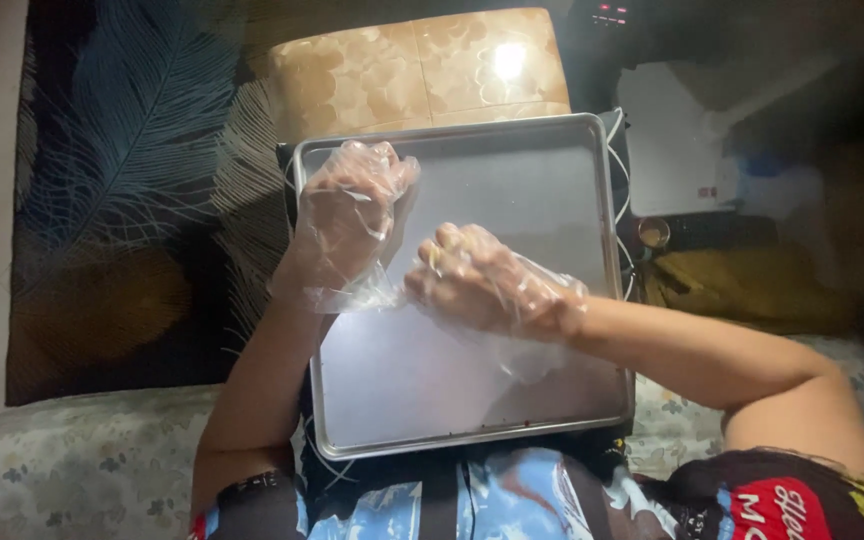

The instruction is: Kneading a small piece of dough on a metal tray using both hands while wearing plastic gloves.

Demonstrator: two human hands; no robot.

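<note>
A bare metal baking tray (pixel 542 180) lies flat in front of me, on my lap. Both my hands hover over its left half, each inside a loose clear plastic glove. My left hand (pixel 347 215) is raised with its fingers pointing away from me. My right hand (pixel 477 280) sits just to the right of it, fingers curled and pinching the loose cuff of the left glove (pixel 362 295) near the wrist.
Beyond the tray stands a tan marbled box or stool (pixel 417 65). A dark feather-patterned cloth (pixel 122 190) covers the left side. A white object (pixel 672 140) and a small round cup (pixel 654 232) sit at the right. Floral bedding (pixel 72 460) lies below.
</note>
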